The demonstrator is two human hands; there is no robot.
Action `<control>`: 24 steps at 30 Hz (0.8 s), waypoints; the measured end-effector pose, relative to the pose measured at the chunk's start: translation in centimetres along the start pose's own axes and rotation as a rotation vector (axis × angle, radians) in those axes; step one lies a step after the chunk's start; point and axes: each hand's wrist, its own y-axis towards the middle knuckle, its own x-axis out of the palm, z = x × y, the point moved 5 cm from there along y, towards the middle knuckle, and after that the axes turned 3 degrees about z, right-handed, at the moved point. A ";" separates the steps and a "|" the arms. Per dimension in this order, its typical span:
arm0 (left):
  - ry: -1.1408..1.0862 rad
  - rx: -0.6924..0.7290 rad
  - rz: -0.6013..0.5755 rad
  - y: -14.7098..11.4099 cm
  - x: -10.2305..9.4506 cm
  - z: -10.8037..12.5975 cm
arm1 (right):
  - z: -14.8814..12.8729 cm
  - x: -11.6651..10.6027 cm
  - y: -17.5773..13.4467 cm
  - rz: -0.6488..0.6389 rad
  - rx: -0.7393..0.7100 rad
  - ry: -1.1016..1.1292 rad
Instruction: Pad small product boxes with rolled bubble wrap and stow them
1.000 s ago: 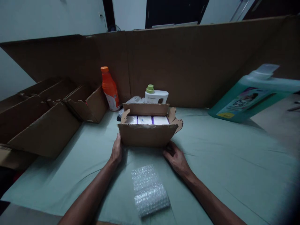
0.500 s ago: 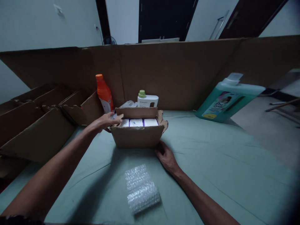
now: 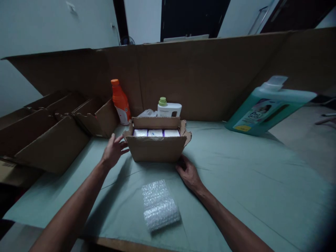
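Cardboard box [image 3: 157, 149], 3 white packs [image 3: 155, 133] inside, stands on the green cloth [image 3: 236, 168]. I'm apparently positioning it: left hand [image 3: 112, 151] spread beside it, right hand [image 3: 190, 175] at its near corner, grip unclear; shifting it calls for both hands.

Label [image 3: 254, 114] on teal bottle [image 3: 267, 120]: "P", rest blurred.

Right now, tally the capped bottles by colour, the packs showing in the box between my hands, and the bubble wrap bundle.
Orange bottle: 1
White bottle with green cap: 1
Teal bottle: 1
White-topped packs: 3
Bubble wrap bundle: 1
Total: 7
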 end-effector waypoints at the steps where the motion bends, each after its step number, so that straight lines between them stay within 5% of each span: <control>1: -0.028 0.015 -0.033 -0.7 0.3 -1.2 | -0.1 0.1 0.1 0.001 0.008 -0.003; 8: -0.008 0.137 -0.065 -2.5 3.1 -4.4 | 0.0 0.7 1.6 -0.003 0.099 -0.017; 13: 0.159 0.111 0.110 -5.2 -0.2 -6.2 | -2.5 -1.9 -1.4 -0.089 0.116 -0.087; 16: 0.431 0.161 0.069 -9.1 -2.0 -7.7 | -5.3 -2.4 -5.8 -0.363 0.070 -0.154; 20: 0.623 0.314 -0.147 -12.6 -1.3 -8.4 | -8.6 0.7 -10.1 -0.631 -0.032 -0.192; 24: 0.662 0.326 -0.201 -12.7 -0.4 -8.4 | -11.3 3.9 -9.8 -0.611 -0.305 -0.155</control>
